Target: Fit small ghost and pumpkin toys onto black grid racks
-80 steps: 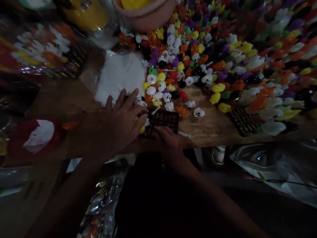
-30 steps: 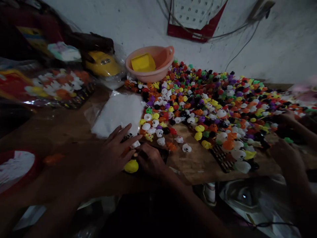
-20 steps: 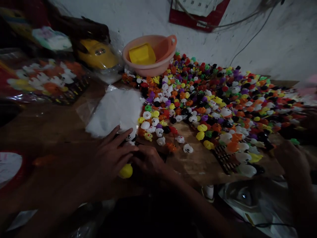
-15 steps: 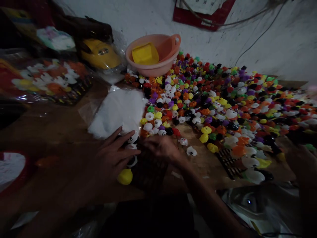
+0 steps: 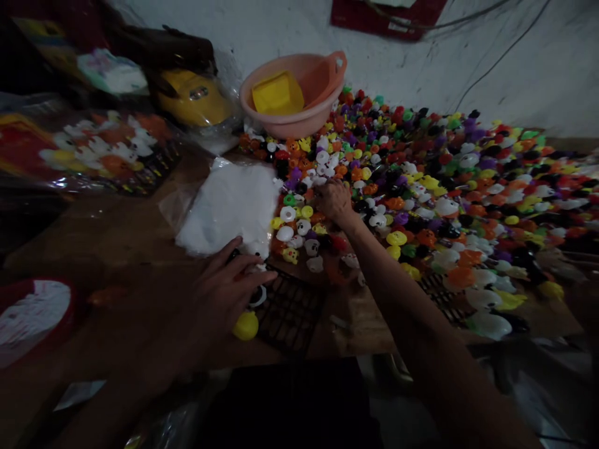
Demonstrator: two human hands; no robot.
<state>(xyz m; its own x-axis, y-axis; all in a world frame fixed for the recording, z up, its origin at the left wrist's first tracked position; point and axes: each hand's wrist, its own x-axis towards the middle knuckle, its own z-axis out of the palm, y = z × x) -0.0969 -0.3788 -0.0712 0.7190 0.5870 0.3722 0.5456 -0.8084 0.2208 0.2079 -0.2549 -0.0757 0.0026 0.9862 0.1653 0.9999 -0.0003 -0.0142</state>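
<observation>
My left hand point(image 5: 218, 287) lies with fingers stretched and apart over the left edge of a black grid tray point(image 5: 292, 315). Beneath and beside its fingertips are small white-and-black toy figures point(image 5: 259, 297), partly hidden, and a round yellow figure point(image 5: 246, 325). My right hand point(image 5: 334, 199) reaches into the near left part of a large heap of small colourful toy figures point(image 5: 449, 212). Its fingers are bent down among them; whatever is between the fingertips is hidden. Several loose white and yellow figures point(image 5: 314, 264) lie between the heap and the tray.
A stack of clear plastic bags point(image 5: 229, 202) lies behind my left hand. A pink basin point(image 5: 292, 121) holds a yellow container point(image 5: 278, 93). Bagged figures point(image 5: 112, 149) are at left, near a red tub point(image 5: 70, 305). Another black grid point(image 5: 444, 296) with figures stands right, beside another person's dim hand.
My right hand has moved from the tray up and away into the heap, uncovering the grid. My left hand stays at the tray's left edge. The view has shifted slightly.
</observation>
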